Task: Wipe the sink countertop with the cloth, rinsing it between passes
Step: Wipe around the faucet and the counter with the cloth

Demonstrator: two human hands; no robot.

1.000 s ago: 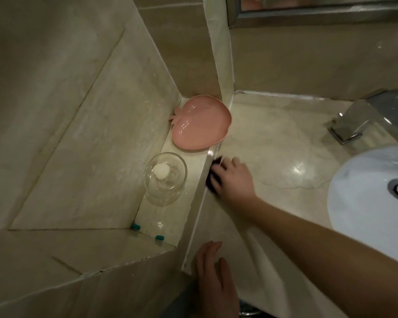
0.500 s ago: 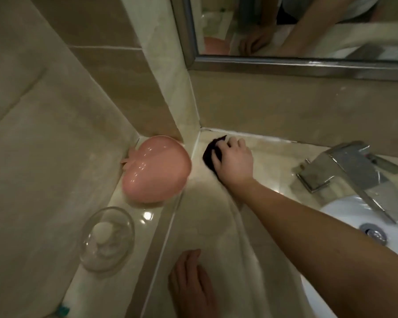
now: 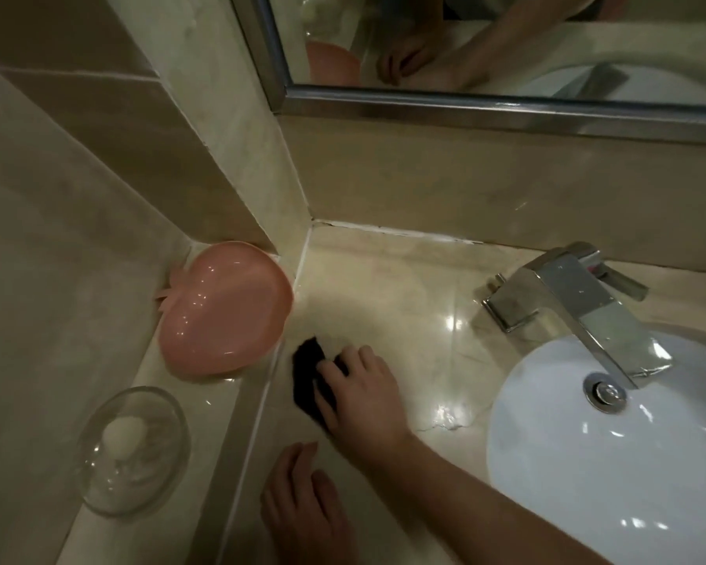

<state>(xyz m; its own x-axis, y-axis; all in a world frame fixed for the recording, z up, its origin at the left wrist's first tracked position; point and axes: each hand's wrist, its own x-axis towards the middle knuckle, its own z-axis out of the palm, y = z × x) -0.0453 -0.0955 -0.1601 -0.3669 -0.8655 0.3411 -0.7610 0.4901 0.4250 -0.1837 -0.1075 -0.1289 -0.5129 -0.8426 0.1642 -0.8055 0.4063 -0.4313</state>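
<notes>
Beige marble tabletop (image 3: pixel 388 303) runs from the tiled back corner to a white basin (image 3: pixel 628 462) under a chrome tap (image 3: pixel 567 303). Right hand (image 3: pixel 363 393) presses the dark cloth (image 3: pixel 304 373) flat near the tabletop's left edge, fingers extended over it rather than pinching. Left hand (image 3: pixel 302 503) rests spread at the front edge, holding nothing.

Risks — the pink dish (image 3: pixel 221 316) sits on the lower left ledge, its rim just beside the cloth; a leftward stroke could knock it. Glass bowl (image 3: pixel 133 448) further forward is breakable. Wet glare suggests a slippery surface — the bracing hand may slide.
</notes>
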